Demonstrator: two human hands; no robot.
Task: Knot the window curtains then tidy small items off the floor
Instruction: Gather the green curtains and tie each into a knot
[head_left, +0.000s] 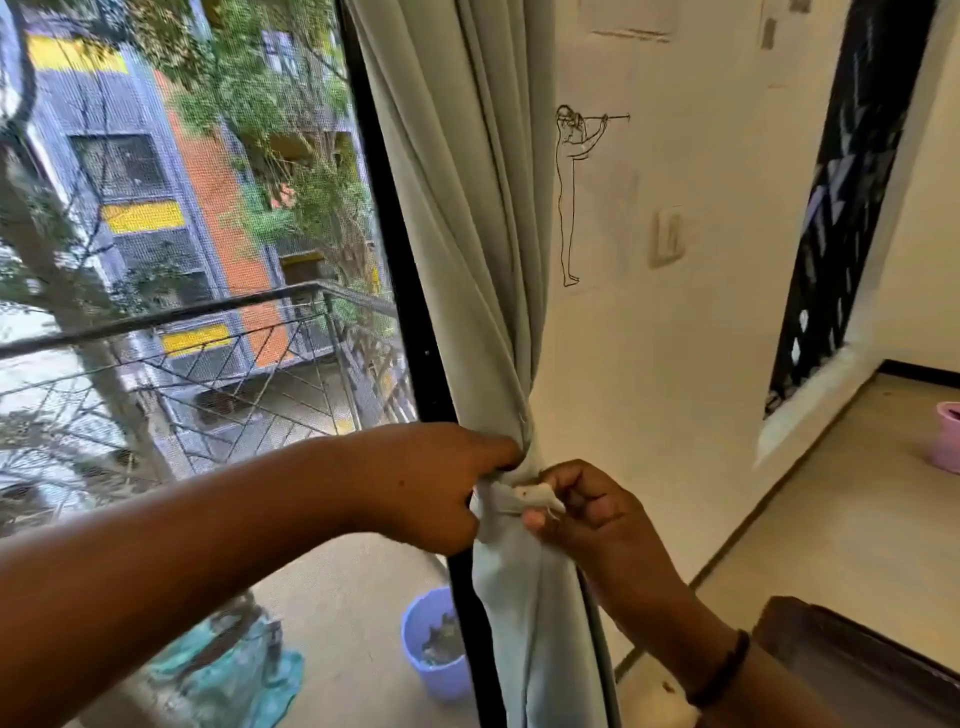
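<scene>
A pale grey-green curtain (467, 218) hangs at the right side of the window, gathered tight at waist height. My left hand (431, 483) grips the gathered fabric from the left, its fingers curled into the folds. My right hand (587, 512) comes in from the right and pinches a small whitish end of cloth or tie (537, 496) at the same gathered spot. Below the hands the curtain falls loose to the bottom of the view.
The black window frame (400, 291) runs down just left of the curtain. Outside on the balcony floor stand a blue bucket (441, 649) and a teal cloth (249, 670). A pink tub (948, 436) sits on the room floor at right; dark furniture (857, 660) is at the bottom right.
</scene>
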